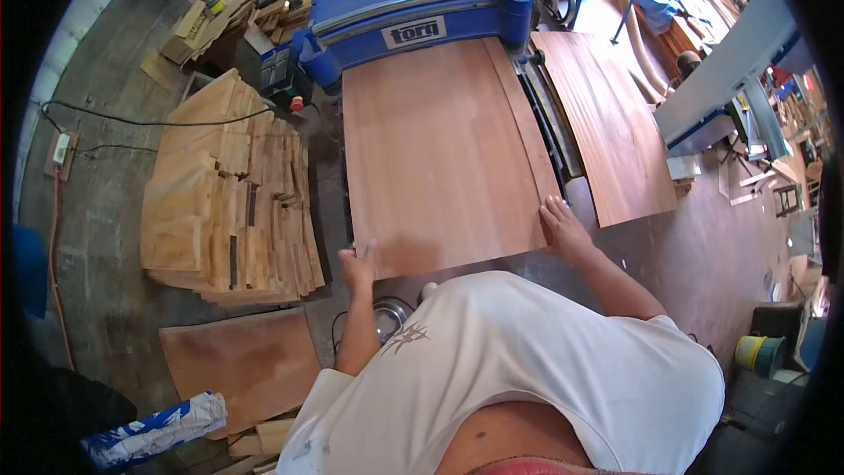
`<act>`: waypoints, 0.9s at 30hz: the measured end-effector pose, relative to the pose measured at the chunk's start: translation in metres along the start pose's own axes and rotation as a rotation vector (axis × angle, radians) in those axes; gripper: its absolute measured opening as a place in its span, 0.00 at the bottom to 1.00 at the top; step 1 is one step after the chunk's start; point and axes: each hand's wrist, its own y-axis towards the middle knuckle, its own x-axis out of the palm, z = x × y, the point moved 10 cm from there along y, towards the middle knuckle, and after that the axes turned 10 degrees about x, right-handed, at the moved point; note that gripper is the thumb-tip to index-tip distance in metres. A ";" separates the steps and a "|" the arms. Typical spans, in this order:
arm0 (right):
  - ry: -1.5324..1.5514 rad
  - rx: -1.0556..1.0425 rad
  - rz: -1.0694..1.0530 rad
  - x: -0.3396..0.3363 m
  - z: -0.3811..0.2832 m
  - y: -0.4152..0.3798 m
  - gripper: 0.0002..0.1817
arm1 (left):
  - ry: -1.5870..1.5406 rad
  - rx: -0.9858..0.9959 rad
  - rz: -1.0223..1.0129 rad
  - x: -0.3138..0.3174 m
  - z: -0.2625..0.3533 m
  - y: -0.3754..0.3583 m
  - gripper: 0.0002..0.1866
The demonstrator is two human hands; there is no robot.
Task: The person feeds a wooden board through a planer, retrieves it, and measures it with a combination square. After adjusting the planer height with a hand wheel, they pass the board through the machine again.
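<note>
A wide, flat wooden panel (431,158) lies in front of me, its far end at the mouth of a blue planer-like machine (413,13) marked "torq". My left hand (359,267) grips the panel's near left corner, with the thumb on top and the other fingers partly hidden. At the near right corner, my right hand (564,229) holds the edge, its fingers partly over the top face. A narrow wooden strip (526,123) runs along the panel's right side. How far the panel reaches into the machine is hidden.
A tall stack of boards (233,202) stands at the left. Another wooden panel (607,123) is right of the machine bed. A brown sheet (242,365) lies on the floor at lower left, near a blue-and-white bag (158,431). A black cable (158,121) crosses above the stack.
</note>
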 end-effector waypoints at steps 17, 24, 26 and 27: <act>0.011 0.018 0.041 -0.006 0.015 0.056 0.55 | 0.359 0.765 0.071 0.025 0.122 0.012 0.36; -0.046 -0.005 0.014 -0.005 0.016 0.078 0.54 | 0.367 0.785 0.077 0.028 0.131 0.028 0.36; -0.066 0.002 -0.006 -0.005 0.016 0.084 0.54 | 0.393 0.774 0.062 0.030 0.135 0.034 0.37; -0.039 0.006 0.009 -0.009 0.016 0.085 0.53 | 0.393 0.775 0.064 0.030 0.137 0.035 0.37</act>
